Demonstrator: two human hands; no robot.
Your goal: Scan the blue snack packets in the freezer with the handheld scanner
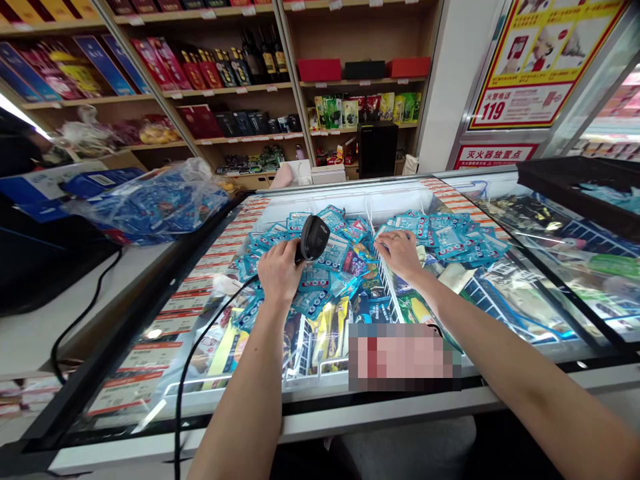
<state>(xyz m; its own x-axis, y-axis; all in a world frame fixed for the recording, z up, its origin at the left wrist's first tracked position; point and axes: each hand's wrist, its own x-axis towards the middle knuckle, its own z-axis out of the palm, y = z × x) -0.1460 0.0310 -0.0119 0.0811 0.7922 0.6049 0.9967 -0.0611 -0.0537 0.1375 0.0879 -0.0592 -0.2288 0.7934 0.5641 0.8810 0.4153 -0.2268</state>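
Note:
My left hand (281, 270) is closed round the handle of a black barcode scanner (315, 238). Its head points away over a spread of small blue packets (334, 252), and a black cord (187, 363) trails from it toward me. To the right, my right hand (399, 252) rests with fingers extended at the edge of another group of blue packets (447, 237), beside a white wire divider (387, 283). The fingertips touch the packets; whether they pinch one is hard to see. Both hands are over a chest freezer (310, 423) with a glass top.
Yellow packs (330, 327) lie in wire baskets below. At the left, a clear bag of blue packs (160, 200) sits on the counter. A black tray (580, 187) stands on the right side of the freezer. Shelves with bottles (260, 57) and boxes line the back.

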